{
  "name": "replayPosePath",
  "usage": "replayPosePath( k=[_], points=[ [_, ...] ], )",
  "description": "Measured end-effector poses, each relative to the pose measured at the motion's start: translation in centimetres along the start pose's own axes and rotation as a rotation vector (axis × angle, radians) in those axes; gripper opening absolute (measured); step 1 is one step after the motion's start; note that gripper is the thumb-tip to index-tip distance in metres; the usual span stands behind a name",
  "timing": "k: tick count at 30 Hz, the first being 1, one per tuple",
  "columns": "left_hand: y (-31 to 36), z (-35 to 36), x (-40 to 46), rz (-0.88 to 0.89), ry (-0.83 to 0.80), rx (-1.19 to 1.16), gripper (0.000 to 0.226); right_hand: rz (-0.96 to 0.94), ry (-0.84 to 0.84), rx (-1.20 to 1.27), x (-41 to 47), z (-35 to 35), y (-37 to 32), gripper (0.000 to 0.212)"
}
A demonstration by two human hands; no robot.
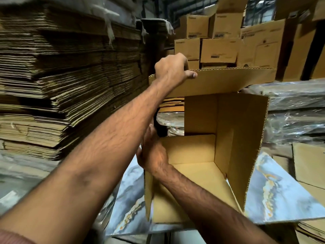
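1. A cardboard box (202, 173) is sitting open on a blue marbled sheet (274, 187), towards its left edge, mouth facing the viewer
2. The left hand (171, 69) is gripping the left end of the raised top flap (228, 80), fingers curled over its edge
3. The right hand (152, 152) is pressing the box's left wall, fingers straight and close together
4. Flattened cardboard stacks (70, 76) are towering on the left

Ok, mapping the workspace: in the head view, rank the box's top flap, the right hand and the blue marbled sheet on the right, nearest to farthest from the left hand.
1. Top flap: gripped by the left hand, up top.
2. Right hand: below, at the box wall.
3. Blue marbled sheet: lower right.
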State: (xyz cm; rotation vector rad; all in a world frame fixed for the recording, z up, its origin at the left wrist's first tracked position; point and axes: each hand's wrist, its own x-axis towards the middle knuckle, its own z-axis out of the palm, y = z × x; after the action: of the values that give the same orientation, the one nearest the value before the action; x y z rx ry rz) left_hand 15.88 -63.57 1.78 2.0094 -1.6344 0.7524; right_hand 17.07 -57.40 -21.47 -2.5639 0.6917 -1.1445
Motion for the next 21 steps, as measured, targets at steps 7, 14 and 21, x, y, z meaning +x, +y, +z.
replayPosePath(
  k=[7, 14, 21],
  points=[
    [-1.9, -1.0, -2.7, 0.053, 0.022, -0.091, 0.043, 0.120, -0.321, 0.022, -0.6, 1.5, 1.8, 0.123],
    [-3.2, 1.8, -7.0, 0.156, 0.196, -0.157, 0.037, 0.070, -0.251, 0.091, -1.9, -0.1, 2.8, 0.098],
    [-4.9, 2.2, -9.2, 0.071, 0.078, 0.119, 0.037, 0.174, -0.249, -0.022, -3.4, -0.7, 3.7, 0.062]
  ],
)
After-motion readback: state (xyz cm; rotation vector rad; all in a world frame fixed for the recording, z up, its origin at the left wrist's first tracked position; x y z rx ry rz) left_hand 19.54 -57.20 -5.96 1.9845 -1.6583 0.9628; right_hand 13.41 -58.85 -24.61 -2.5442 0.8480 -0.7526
